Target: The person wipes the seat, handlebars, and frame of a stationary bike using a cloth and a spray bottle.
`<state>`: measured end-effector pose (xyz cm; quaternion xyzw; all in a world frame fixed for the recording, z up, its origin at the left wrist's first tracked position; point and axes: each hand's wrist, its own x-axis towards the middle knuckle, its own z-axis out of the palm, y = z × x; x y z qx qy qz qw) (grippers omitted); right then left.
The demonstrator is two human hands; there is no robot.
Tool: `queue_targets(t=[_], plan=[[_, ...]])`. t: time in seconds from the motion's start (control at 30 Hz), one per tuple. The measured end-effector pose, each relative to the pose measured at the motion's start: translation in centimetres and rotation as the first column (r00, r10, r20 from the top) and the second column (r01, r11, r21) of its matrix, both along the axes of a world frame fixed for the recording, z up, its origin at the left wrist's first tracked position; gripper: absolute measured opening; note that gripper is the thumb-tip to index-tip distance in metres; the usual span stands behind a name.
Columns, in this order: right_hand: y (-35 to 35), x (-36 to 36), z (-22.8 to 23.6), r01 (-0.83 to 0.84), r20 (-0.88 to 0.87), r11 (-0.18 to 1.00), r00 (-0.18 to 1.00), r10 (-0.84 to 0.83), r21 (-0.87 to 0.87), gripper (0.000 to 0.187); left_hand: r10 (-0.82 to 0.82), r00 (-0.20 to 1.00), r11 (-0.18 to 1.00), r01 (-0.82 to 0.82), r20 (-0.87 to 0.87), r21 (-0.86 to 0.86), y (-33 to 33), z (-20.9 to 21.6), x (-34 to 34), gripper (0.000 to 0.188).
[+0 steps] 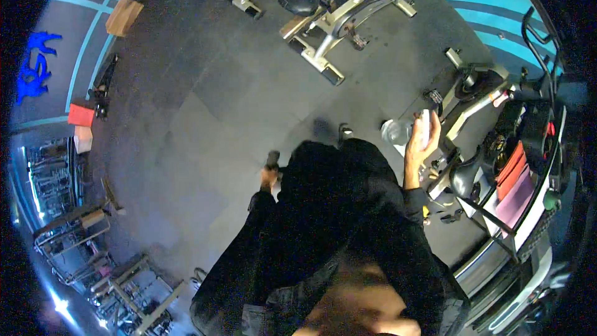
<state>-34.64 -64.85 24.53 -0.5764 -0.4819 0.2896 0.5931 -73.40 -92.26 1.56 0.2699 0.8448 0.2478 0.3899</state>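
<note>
My right hand [421, 146] is raised at the right of my body, fingers wrapped round a clear, rounded container [397, 132]. A white part [426, 126] shows against the fingers; whether it belongs to the container I cannot tell. Low beside my left leg, my left hand [268, 178] is closed on a short dark object [272, 159], too blurred to name. Black clothing covers my arms and body.
Exercise bikes stand ahead [329, 25] and at the right [472, 84]. Red and purple folded mats [517, 193] lie on a rack at the right. Wooden blocks [124, 16] line the left wall. Gym frames [134, 292] stand at lower left on dark flooring.
</note>
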Motion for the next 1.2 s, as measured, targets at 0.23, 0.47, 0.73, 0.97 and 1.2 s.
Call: queue_targets(t=[0.23, 0.47, 0.73, 0.97, 1.2], plan=[[9.7, -2.2, 2.3, -0.218, -0.071, 0.975, 0.974, 0.215, -0.038, 0.048, 0.262, 0.939, 0.844, -0.335, 0.222, 0.419, 8.7, -11.1, 0.8, 0.031], [19.4, -6.0, 1.2, -0.365, 0.038, 0.905, 0.924, 0.381, -0.219, 0.038, 0.252, 0.948, 0.925, -0.295, 0.193, 0.241, 15.1, -6.3, 1.6, 0.026], [30.0, -12.1, 2.9, -0.569, 0.078, 0.678, 0.736, 0.672, -0.466, 0.037, 0.267, 0.958, 0.924, -0.223, -0.106, 0.311, 25.0, -8.1, -5.6, 0.026], [37.7, -19.0, -0.3, -0.787, 0.246, 0.439, 0.366, 0.898, -0.433, 0.037, 0.389, 0.917, 0.900, -0.358, -0.088, 0.247, 32.8, -7.6, -12.7, 0.027], [43.4, -26.7, -3.4, -0.849, 0.238, 0.333, 0.252, 0.938, -0.411, 0.037, 0.711, 0.635, 0.442, -0.738, 0.302, 0.510, 42.3, 8.0, -6.3, 0.033]])
